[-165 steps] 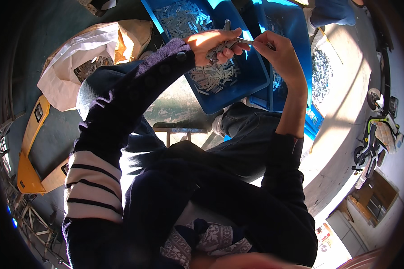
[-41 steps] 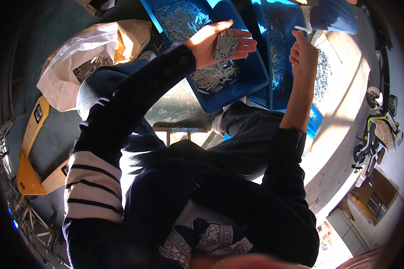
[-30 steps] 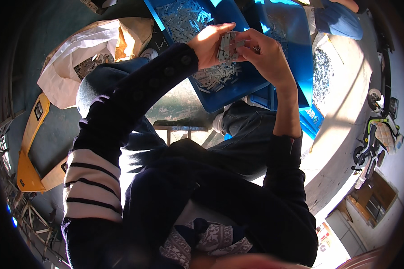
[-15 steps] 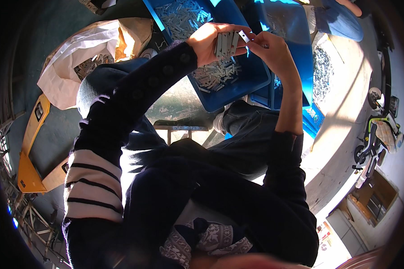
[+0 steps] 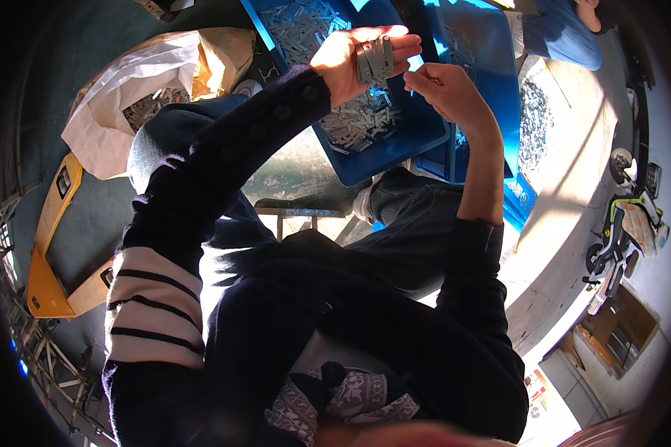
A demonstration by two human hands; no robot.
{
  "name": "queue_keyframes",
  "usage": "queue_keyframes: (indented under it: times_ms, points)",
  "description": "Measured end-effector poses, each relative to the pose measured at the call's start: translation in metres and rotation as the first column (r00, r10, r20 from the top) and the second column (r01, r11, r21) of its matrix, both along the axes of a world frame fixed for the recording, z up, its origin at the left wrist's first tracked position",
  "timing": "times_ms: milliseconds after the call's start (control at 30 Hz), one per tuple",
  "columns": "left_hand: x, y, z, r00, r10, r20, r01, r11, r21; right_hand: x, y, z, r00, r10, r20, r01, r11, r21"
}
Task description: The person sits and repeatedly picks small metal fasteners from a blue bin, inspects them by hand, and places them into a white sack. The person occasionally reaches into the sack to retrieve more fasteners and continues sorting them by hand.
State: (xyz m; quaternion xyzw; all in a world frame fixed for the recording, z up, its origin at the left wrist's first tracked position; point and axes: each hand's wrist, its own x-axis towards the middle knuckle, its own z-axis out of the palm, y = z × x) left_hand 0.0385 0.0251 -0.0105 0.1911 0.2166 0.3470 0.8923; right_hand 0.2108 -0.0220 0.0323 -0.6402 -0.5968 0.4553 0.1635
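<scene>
My left hand [image 5: 338, 68] is palm up above a blue bin [image 5: 421, 145], its fingers stretched out. Across the palm and fingers lies a small fanned stack of flat metal strips [image 5: 375, 61], with holes near some ends. Just to the right, my right hand [image 5: 453, 91] is closed in a pinch, apart from the stack. A tiny bright tip shows at its fingertips; what it belongs to is hidden. Below the hands, many loose metal strips [image 5: 354, 127] fill part of the bin.
Another blue bin [image 5: 505, 112] stands to the right. On the left are a paper sack [image 5: 101, 127] with metal pieces and a yellow forked frame [image 5: 48, 238]. A person in blue [image 5: 563, 37] is at the upper right. A scooter [image 5: 619, 231] stands at the far right.
My right hand has drawn slightly down and away from the left. The strip that stood between the two hands no longer shows there. My left fingers have straightened out under the stack.
</scene>
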Motion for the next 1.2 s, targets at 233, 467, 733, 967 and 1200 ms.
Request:
queue_keyframes:
  times_ms: [233, 467, 733, 967, 1200]
  points:
    - [-0.001, -0.001, -0.006, 0.999, -0.028, -0.030, 0.029, 0.998, 0.052, -0.031, -0.001, -0.013, 0.955, -0.225, -0.192, 0.249, 0.962, 0.110]
    - [0.000, -0.001, 0.001, 0.991, -0.109, 0.080, 0.109, 0.994, 0.005, -0.017, 0.000, -0.004, 0.746, -0.351, -0.565, 0.592, 0.738, 0.324]
    - [0.000, -0.001, -0.001, 0.968, -0.244, 0.061, 0.229, 0.956, 0.181, 0.004, 0.003, -0.003, 0.278, -0.331, -0.902, 0.497, 0.853, -0.160]
    - [0.001, 0.001, -0.002, 0.995, -0.100, 0.030, 0.096, 0.991, 0.095, 0.005, 0.002, 0.000, 0.424, -0.389, -0.818, 0.569, 0.817, -0.093]
    - [-0.004, 0.016, -0.005, 0.960, -0.035, 0.277, 0.103, 0.966, -0.237, 0.022, 0.015, -0.060, 0.466, -0.514, -0.720, 0.617, 0.772, -0.152]
